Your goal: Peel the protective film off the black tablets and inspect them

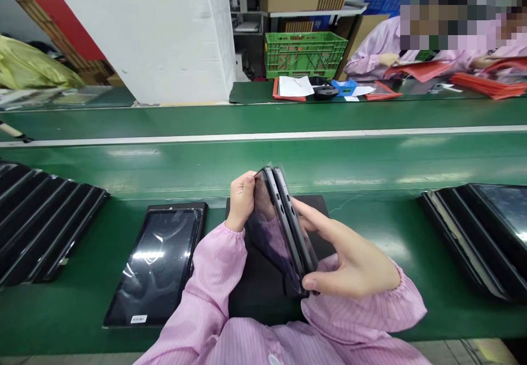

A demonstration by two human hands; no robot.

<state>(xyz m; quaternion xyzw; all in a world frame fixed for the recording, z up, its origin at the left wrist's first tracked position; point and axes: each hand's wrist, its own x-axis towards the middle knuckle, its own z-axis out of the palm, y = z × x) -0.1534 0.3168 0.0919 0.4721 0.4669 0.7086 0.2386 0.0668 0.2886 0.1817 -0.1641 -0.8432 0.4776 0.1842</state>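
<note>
Two dark tablets stand tilted on edge, face to back, in front of me. The left tablet (269, 233) has a glossy screen with a pink sleeve reflected in it; ports show along the edge of the right tablet (294, 219). My left hand (241, 199) is closed on the far left edge, with its thumb on top. From the right, my right hand (349, 255) grips the outer side, thumb at the near corner and fingers partly hidden behind. Clear film sticks up at the far end. Beneath lies a flat black object (251, 288), mostly covered by my arms and the tablets.
To my left lies a film-covered tablet (160, 260) with a white label. Leaning rows of tablets stand at far left (45, 225) and far right (469, 239). Beyond the green bench (370, 162) are a green crate (307, 55), a white wrapped block (177, 35) and co-workers in pink sleeves (370, 52).
</note>
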